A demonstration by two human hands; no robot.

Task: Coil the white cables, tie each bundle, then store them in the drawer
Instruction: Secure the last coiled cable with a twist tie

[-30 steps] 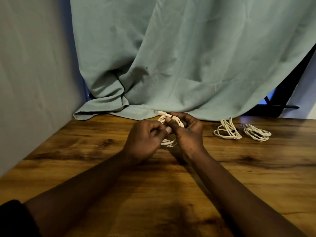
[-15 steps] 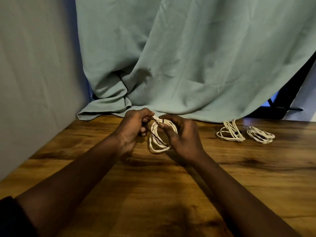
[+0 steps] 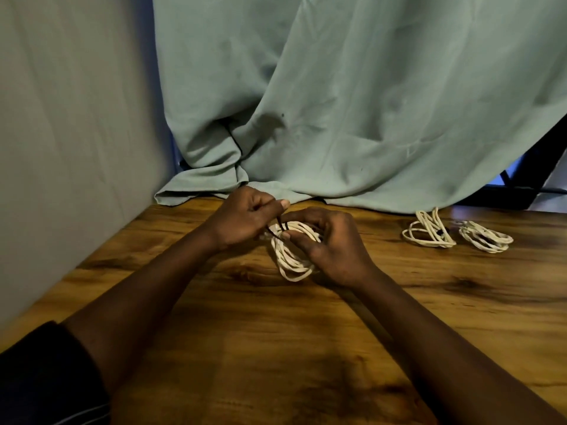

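Both hands meet over the far middle of the wooden bench (image 3: 276,338). The left hand (image 3: 239,219) has its fingers curled, and thumb and forefinger pinch a thin dark tie (image 3: 279,223) that runs down from them to the top of the coiled white cable (image 3: 290,257). The right hand (image 3: 334,250) grips that coil from the right side, fingers bent round its upper loops, with its fingertips close against the tie. The coil's lower loops hang toward the bench just in front of the right hand's palm; whether they touch the wood I cannot tell.

Well apart to the right, near the far edge of the bench, lie two more white cable bundles side by side: the nearer bundle (image 3: 428,233) and the farther bundle (image 3: 486,239), not touching each other.

Behind the bench a pale green cloth (image 3: 337,102) hangs in folds, its hem resting on the far edge of the wood. A grey wall (image 3: 70,118) closes off the left side. A dark sleeve (image 3: 46,378) covers the left upper arm at the bottom left corner.
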